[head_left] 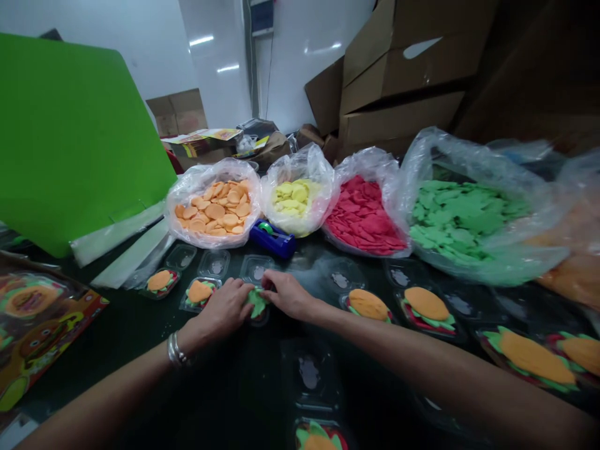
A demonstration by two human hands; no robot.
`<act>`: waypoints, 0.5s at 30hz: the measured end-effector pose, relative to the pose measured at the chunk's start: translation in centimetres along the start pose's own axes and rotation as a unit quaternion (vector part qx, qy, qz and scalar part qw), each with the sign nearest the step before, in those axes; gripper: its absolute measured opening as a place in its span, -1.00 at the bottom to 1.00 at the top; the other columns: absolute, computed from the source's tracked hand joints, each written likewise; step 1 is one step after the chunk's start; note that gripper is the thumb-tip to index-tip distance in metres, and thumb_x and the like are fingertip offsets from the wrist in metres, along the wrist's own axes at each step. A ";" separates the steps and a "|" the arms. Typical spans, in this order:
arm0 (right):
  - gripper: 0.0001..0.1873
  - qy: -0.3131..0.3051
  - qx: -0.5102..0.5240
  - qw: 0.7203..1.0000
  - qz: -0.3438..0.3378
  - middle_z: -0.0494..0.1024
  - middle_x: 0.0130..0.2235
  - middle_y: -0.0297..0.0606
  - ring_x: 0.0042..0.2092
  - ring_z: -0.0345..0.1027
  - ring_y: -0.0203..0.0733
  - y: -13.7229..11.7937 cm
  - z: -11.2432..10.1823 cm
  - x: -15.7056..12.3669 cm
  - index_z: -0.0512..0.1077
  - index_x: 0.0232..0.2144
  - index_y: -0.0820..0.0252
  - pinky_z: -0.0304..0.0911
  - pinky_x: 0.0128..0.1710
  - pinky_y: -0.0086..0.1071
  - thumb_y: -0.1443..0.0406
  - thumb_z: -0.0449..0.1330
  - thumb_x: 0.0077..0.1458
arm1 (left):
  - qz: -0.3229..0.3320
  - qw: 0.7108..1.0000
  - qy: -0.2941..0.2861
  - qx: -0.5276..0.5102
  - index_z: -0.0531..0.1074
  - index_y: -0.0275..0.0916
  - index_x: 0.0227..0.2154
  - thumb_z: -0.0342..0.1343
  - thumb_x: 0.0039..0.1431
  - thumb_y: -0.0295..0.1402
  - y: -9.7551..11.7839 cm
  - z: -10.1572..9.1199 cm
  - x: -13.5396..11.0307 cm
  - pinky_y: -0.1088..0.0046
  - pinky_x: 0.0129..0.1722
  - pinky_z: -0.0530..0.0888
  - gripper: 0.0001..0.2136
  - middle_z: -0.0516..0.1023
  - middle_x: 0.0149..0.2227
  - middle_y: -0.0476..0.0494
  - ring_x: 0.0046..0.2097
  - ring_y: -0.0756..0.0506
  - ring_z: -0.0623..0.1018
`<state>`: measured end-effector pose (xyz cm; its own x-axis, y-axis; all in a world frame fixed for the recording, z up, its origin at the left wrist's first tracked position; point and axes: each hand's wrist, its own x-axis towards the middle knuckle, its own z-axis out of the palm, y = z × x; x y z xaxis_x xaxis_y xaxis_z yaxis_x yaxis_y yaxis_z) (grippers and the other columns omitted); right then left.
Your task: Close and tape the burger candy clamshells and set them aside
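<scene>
A green toy lettuce piece (pixel 256 302) lies over a small clear plastic box, mostly hidden beneath it. My left hand (pixel 228 306), with silver bangles at the wrist, pinches its left edge. From the other side, the bent fingers of my right hand (pixel 287 294) close on its right edge. Behind them is the box's open clear lid (pixel 257 269). To the left stand two boxes with toy burgers, an orange-topped burger (pixel 199 292) and a smaller-looking burger (pixel 160 280). On my right is another toy burger (pixel 369 304) in its box.
Plastic bags hold orange discs (pixel 215 209), yellow pieces (pixel 291 197), red pieces (pixel 365 215) and green pieces (pixel 462 215). A blue tape dispenser (pixel 273 239) sits before them. More boxed burgers (pixel 534 356) line the right. A printed carton (pixel 44 331) lies left; cardboard boxes (pixel 398 69) stand behind.
</scene>
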<state>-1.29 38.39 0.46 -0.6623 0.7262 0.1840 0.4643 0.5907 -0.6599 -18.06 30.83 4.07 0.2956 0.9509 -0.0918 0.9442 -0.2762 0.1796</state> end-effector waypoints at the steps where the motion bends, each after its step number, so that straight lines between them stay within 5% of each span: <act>1: -0.90 -0.002 0.004 1.000 -0.008 0.45 -0.41 -0.33 -0.36 0.29 -0.28 0.2 0.0 0.0 0.42 -0.37 0.23 0.13 -0.36 -0.45 0.44 0.22 0.00 | 0.000 1.000 0.001 -0.006 0.37 -0.23 -0.04 -0.03 0.19 -0.36 -0.2 0.0 0.2 0.25 -0.09 0.35 -0.71 0.41 -0.16 -0.21 -0.12 -0.19 0.36; 5: -0.88 -0.005 0.009 0.999 -0.032 0.45 -0.39 -0.31 -0.32 0.28 -0.26 0.5 0.2 -0.1 0.47 -0.38 0.22 0.13 -0.31 -0.43 0.48 0.19 0.02 | 0.014 0.999 0.005 -0.041 0.37 -0.21 -0.02 -0.05 0.18 -0.40 -0.8 -0.1 1.1 0.28 -0.10 0.34 -0.69 0.38 -0.20 -0.19 -0.14 -0.16 0.36; 10: -0.91 0.006 0.022 0.999 -0.025 0.44 -0.43 -0.36 -0.40 0.25 -0.31 0.0 -0.2 -0.3 0.43 -0.38 0.25 0.12 -0.40 -0.47 0.46 0.21 -0.02 | 0.025 0.998 0.006 -0.064 0.42 -0.28 -0.35 0.02 0.11 -0.42 -0.3 -1.0 2.1 0.30 -0.13 0.33 -0.90 0.41 -0.25 -0.19 -0.17 -0.16 0.36; 15: -0.91 -0.033 0.028 0.998 -0.048 0.43 -0.44 -0.39 -0.41 0.29 -0.32 -0.1 -1.0 -1.1 0.45 -0.39 0.23 0.15 -0.41 -0.50 0.42 0.26 -0.03 | 0.003 0.995 -0.007 -0.101 0.36 -0.26 -0.40 -0.02 0.05 -0.49 -0.2 -1.6 2.0 0.43 -0.36 0.31 -0.92 0.44 -0.42 -0.07 -0.37 -0.06 0.39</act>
<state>-0.02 37.86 1.06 -0.7395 0.6423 0.2012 0.3651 0.6339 -0.6818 -17.90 33.03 5.37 0.3042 0.9469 -0.1038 0.8947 -0.2466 0.3723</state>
